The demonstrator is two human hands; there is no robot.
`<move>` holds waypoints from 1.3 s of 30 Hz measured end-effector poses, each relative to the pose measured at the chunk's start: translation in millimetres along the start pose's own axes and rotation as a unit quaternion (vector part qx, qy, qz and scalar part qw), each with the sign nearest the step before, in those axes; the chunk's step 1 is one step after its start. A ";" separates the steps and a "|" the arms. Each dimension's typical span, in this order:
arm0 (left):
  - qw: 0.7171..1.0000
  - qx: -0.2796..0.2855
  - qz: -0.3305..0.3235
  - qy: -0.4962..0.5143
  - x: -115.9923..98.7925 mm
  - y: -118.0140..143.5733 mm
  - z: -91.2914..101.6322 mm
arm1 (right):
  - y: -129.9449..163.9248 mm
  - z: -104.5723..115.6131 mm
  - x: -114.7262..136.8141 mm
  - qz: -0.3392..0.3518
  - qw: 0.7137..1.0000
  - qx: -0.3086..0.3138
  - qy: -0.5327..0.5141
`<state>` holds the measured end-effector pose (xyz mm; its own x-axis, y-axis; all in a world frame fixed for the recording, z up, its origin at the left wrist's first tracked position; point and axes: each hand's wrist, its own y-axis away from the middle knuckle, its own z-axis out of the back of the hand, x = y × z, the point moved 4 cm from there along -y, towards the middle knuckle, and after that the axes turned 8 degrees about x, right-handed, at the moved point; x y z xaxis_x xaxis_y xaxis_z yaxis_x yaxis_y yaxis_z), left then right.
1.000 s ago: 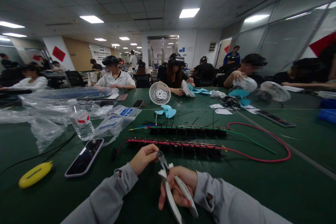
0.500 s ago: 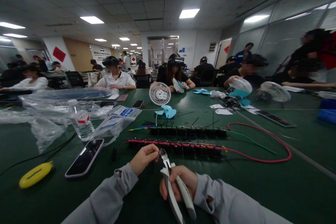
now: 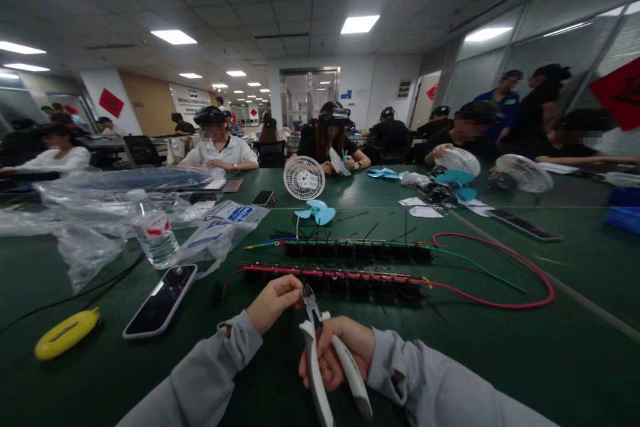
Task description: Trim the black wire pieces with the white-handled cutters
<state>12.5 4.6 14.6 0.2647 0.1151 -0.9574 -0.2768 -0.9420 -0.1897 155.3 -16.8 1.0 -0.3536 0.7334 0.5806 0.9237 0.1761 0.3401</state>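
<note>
My right hand point(image 3: 345, 353) grips white-handled cutting pliers point(image 3: 320, 347), jaws pointing up and away from me. My left hand point(image 3: 274, 301) pinches something small right at the jaws; what it is cannot be made out. Just beyond my hands lies a long black strip point(image 3: 340, 278) bound with a red wire point(image 3: 500, 303). A second black strip point(image 3: 360, 248) with green and blue wires lies behind it.
A phone point(image 3: 161, 299) and a yellow oval object point(image 3: 67, 332) lie at my left on the green table point(image 3: 500, 360). Farther left are a water bottle point(image 3: 154, 230) and plastic bags point(image 3: 100, 207). A small white fan point(image 3: 304, 178) and blue blade point(image 3: 317, 211) stand behind. Several people sit opposite.
The plier handles have closed a little in my right hand. My hands stay in place. People at the back right have walked along the glass wall.
</note>
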 end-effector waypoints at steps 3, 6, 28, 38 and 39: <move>1.000 0.004 0.003 0.002 -1.4 -0.2 -1.3 | -1.2 2.1 -0.8 -0.010 1.000 -0.010 -0.006; 1.000 0.003 0.002 0.005 -2.8 -0.2 -2.6 | -0.9 3.6 -2.5 -0.018 1.000 -0.018 -0.005; 1.000 -0.002 0.008 0.028 -2.6 0.6 -3.1 | -2.6 8.8 -4.2 0.002 1.000 0.001 0.025; 1.000 -0.004 0.007 0.026 -0.6 0.7 -1.6 | -5.0 8.4 -3.0 0.016 0.999 0.014 0.038; 1.000 -0.004 0.007 0.026 -0.6 0.9 -1.4 | -4.9 8.1 -2.8 0.019 0.999 0.017 0.039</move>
<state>13.4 3.2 15.4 0.3081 0.0853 -0.9475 -0.2738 -0.9459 -0.1742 152.9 -14.4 -8.3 -0.3268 0.6867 0.6493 0.9409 0.1720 0.2916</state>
